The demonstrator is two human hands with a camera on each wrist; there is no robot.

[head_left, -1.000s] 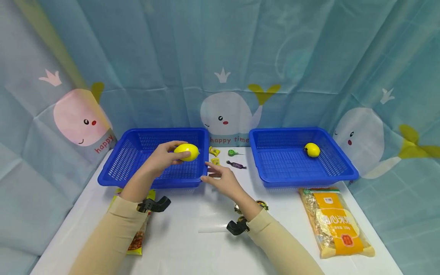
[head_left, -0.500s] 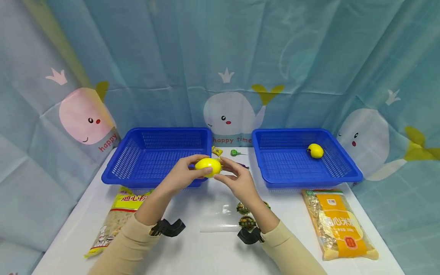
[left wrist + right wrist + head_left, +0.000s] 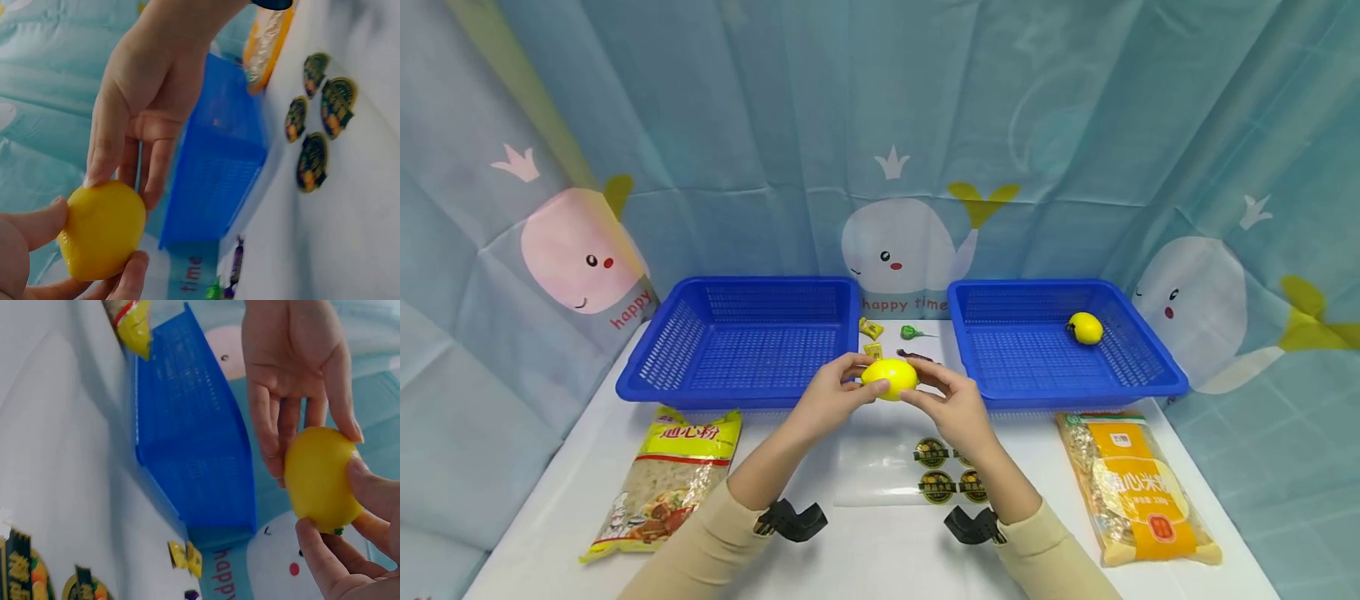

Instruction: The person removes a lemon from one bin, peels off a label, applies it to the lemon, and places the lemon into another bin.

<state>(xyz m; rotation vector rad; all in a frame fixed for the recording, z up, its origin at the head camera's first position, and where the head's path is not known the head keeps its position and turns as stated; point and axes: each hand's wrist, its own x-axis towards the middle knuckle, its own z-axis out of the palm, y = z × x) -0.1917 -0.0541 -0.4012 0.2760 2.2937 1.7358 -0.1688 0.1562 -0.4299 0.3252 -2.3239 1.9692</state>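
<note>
A yellow lemon (image 3: 889, 377) is held up between both hands, above the table and between the two baskets. My left hand (image 3: 829, 404) grips its left end, thumb on the near side. From the other side my right hand (image 3: 957, 410) pinches the lemon's right end with thumb and fingers. In the right wrist view a small green spot shows at the underside of the lemon (image 3: 320, 478). Below the hands lies a clear sheet (image 3: 872, 475) with several round black-and-gold stickers (image 3: 937, 487); the right forearm covers part of it.
A blue basket (image 3: 647, 390) stands at the back left. Another blue basket (image 3: 1075, 392) at the back right holds a second lemon (image 3: 1086, 328). Between them lie yellow-wrapped candies (image 3: 871, 328), a green lollipop (image 3: 910, 332) and a purple-wrapped candy (image 3: 916, 356). Pasta bags (image 3: 666, 479) (image 3: 1138, 487) lie left and right.
My left hand has carried the lemon from over the left basket rightward and toward me. My right hand has moved right and now holds the lemon's other end.
</note>
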